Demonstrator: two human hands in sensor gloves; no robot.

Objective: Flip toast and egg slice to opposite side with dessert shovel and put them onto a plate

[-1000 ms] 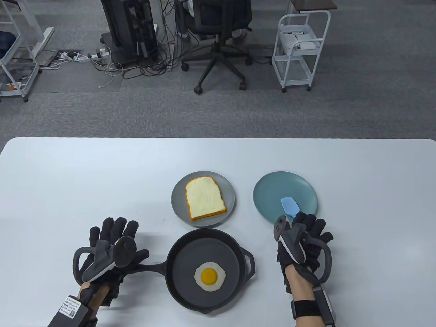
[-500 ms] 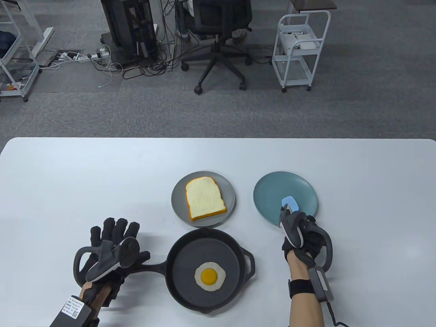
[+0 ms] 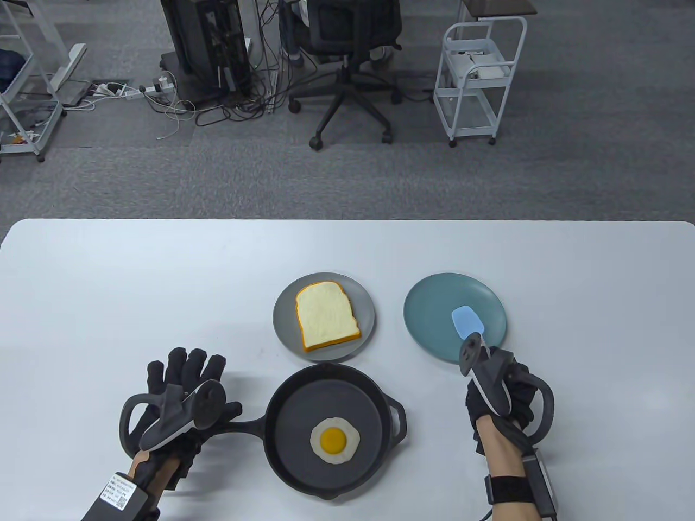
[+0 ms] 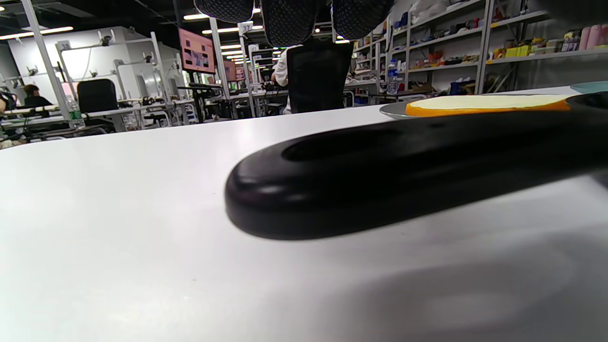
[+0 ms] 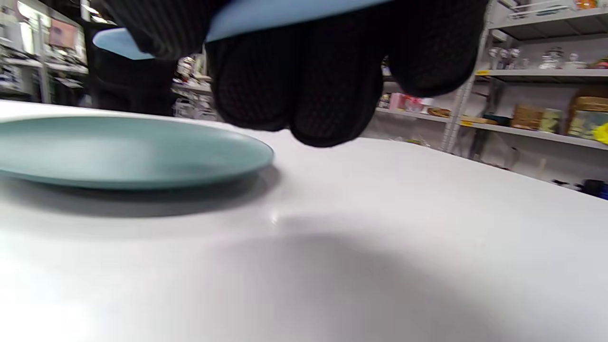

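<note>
The dessert shovel (image 3: 467, 323) is light blue and its long axis runs almost up and down in the table view, a little tilted. The blade points toward the top of the frame and lies over the lower right part of the teal plate (image 3: 434, 315). The right hand (image 3: 502, 396), at the lower right, has its fingers curled around the shovel's handle; the right wrist view shows this too, with the blue handle across the curled fingers (image 5: 294, 90).

The toast (image 3: 326, 317) lies flat on the grey plate (image 3: 282, 320) in the middle of the frame. The egg slice (image 3: 335, 440) lies yolk up in the black pan (image 3: 304, 412) at the lower centre. The pan's handle points left, and the left hand (image 3: 182, 401), fingers spread and straight, is above its end.
</note>
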